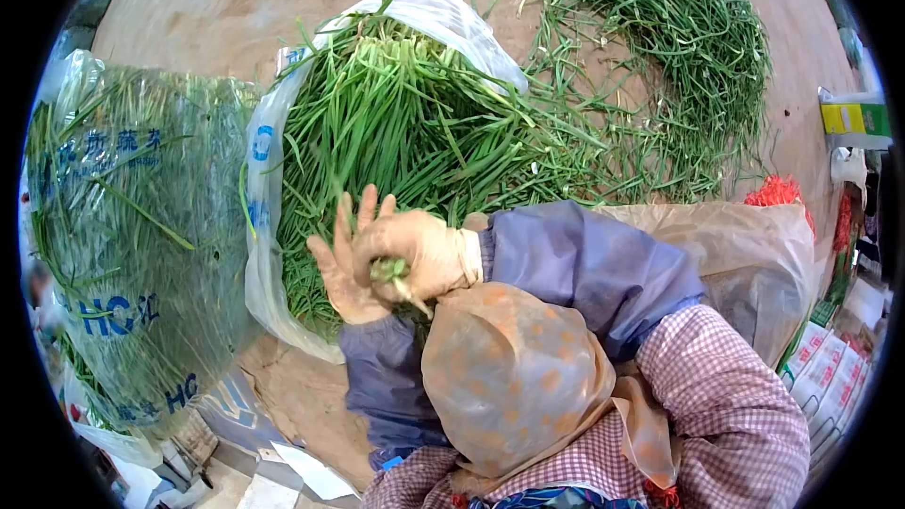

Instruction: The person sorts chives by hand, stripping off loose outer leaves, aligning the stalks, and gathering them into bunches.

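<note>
My right hand (415,240), in a pale thin glove, curls round a small bunch of green stems (388,270), whose cut ends show below the fingers. Behind it and partly covered by it is my left hand (349,273), with its fingers spread and its palm close to the bunch. Whether that palm touches the stems is hard to tell. Just beyond both hands lies a large heap of long green leafy stalks (377,123) inside an open white plastic bag (262,188).
A full clear bag of greens (141,198) stands at the left. Loose stalks (679,57) are piled at the upper right. A rounded form under spotted sheer cloth (514,372) sits between my arms. Translucent plastic (745,245) and red netting (778,191) lie at the right.
</note>
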`<control>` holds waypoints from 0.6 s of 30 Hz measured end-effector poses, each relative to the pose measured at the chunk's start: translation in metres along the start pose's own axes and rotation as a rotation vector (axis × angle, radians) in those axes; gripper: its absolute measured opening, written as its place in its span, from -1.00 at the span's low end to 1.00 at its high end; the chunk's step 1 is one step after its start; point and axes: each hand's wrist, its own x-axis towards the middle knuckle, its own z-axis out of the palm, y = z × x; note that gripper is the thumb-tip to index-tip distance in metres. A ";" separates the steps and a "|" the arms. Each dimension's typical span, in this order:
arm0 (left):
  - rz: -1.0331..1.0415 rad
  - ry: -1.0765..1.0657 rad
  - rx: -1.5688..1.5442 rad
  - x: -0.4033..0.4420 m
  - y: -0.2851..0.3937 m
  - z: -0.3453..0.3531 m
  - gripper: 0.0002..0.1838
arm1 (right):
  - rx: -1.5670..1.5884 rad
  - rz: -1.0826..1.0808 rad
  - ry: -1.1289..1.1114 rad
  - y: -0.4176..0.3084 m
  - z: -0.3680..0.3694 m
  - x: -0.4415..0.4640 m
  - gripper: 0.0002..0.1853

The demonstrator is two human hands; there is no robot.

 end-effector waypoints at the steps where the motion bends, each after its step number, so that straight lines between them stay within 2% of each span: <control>1: 0.023 -0.007 0.215 0.006 0.006 0.001 -0.13 | 0.129 0.013 0.053 0.003 -0.004 -0.002 -0.71; 2: 0.140 -0.050 0.284 0.014 0.011 0.001 -0.22 | 0.277 0.049 0.184 -0.002 -0.007 -0.001 -0.78; 3: 0.260 -0.084 0.349 0.023 0.017 0.001 -0.31 | 0.283 0.157 0.150 -0.009 -0.023 -0.006 -0.80; 5: 0.072 -0.338 0.246 0.039 0.022 0.016 -0.18 | 0.428 0.095 0.226 -0.006 -0.032 -0.010 -0.78; 6: -0.042 -0.395 0.283 0.051 0.015 0.031 -0.26 | 0.423 0.212 0.220 -0.011 -0.035 -0.017 -0.75; 7: -0.061 -0.461 0.588 0.050 0.007 0.053 -0.39 | 0.450 0.203 0.224 -0.012 -0.032 -0.020 -0.72; 8: -0.515 -0.427 0.235 0.063 -0.001 0.052 -0.51 | 0.371 0.096 0.287 -0.017 -0.029 -0.021 -0.71; 9: -0.571 -0.523 0.377 0.067 -0.009 0.053 -0.53 | 0.289 -0.011 0.349 -0.022 -0.029 -0.022 -0.70; 10: -0.616 -0.632 0.519 0.071 -0.017 0.055 -0.56 | 0.176 -0.022 0.295 -0.035 -0.043 -0.026 -0.70; 11: -0.552 -0.809 0.791 0.076 -0.020 0.047 -0.56 | 0.321 0.170 0.306 -0.050 -0.053 -0.035 -0.73; 12: -0.451 -0.990 1.052 0.082 -0.024 0.040 -0.56 | 0.407 0.163 0.374 -0.056 -0.064 -0.041 -0.73; 13: -0.600 -1.053 1.263 0.087 -0.025 0.025 -0.56 | 0.467 0.203 0.460 -0.083 -0.077 -0.047 -0.74; 14: -0.603 -0.978 1.321 0.085 -0.032 0.016 -0.55 | 0.462 0.151 0.528 -0.100 -0.092 -0.052 -0.76; 16: -0.379 -0.841 1.062 0.081 -0.058 -0.066 -0.58 | 0.390 0.084 0.673 -0.140 -0.127 -0.067 -0.78; 17: -0.671 -0.521 0.989 0.064 -0.040 -0.022 -0.59 | 0.426 -0.005 0.684 -0.155 -0.147 -0.074 -0.79; 18: -0.872 -0.124 0.858 0.048 -0.023 0.022 -0.58 | 0.412 -0.110 0.693 -0.176 -0.168 -0.080 -0.79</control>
